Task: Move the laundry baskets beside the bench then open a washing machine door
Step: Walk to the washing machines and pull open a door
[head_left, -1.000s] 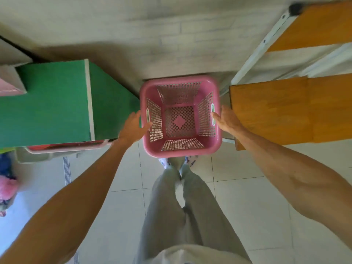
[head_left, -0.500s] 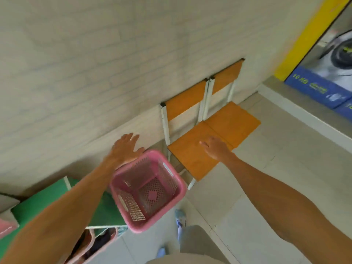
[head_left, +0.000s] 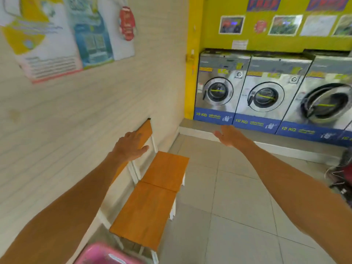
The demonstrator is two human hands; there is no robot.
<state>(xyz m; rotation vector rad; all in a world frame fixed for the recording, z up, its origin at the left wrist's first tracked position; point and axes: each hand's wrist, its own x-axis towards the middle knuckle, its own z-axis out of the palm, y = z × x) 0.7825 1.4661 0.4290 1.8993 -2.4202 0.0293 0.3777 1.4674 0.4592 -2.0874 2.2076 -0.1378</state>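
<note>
While both hands hang in the air with nothing in them, the orange bench runs along the pale brick wall below them, its white frame standing on the tiled floor. The left hand hovers above the bench's far end, in front of its backrest, fingers loosely spread and palm down. The right hand is well apart from the bench, out over the floor, fingers spread and empty, stretched toward the row of machines. Just beside the near end of the bench, at the bottom edge of the view, a corner of the pink laundry basket shows, blurred and mostly cut off; neither hand touches it. Beyond the far end of the bench, three silver washing machines stand on a low step against the yellow wall. The nearest to the bench, the left washing machine, and the middle one have their round doors closed; the right one seems to have its door slightly ajar, though blur makes that uncertain. Posters hang on the brick wall above the bench.
</note>
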